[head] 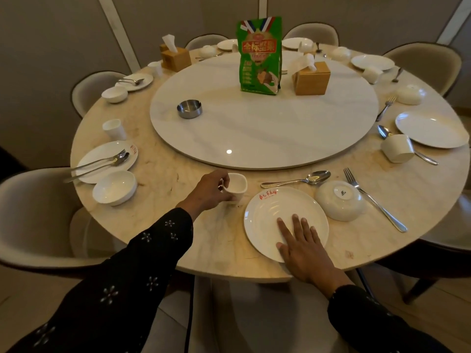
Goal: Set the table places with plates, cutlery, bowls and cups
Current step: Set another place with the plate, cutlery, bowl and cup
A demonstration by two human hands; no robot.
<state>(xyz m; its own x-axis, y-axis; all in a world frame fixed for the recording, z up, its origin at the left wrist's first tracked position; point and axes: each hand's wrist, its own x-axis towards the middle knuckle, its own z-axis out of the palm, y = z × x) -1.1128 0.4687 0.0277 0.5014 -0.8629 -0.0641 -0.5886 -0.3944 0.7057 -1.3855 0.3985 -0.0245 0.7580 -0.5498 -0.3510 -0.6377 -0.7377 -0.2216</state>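
Note:
My left hand (207,191) grips a small white cup (237,186), upright on the marble table just left of the near plate. My right hand (304,247) lies flat, fingers straight, on the near white plate (265,220), which carries a red logo at its far rim. Beyond the plate lies a spoon (298,180). To the plate's right a white bowl (340,200) sits upside down, and right of that lies a fork (373,198).
A white turntable (262,123) fills the round table's middle, bearing a green bag (260,56), two wooden tissue boxes and a steel ashtray (190,109). Other places around the table hold plates, bowls, cups and cutlery; a cup (397,148) lies tipped at right. Chairs ring the table.

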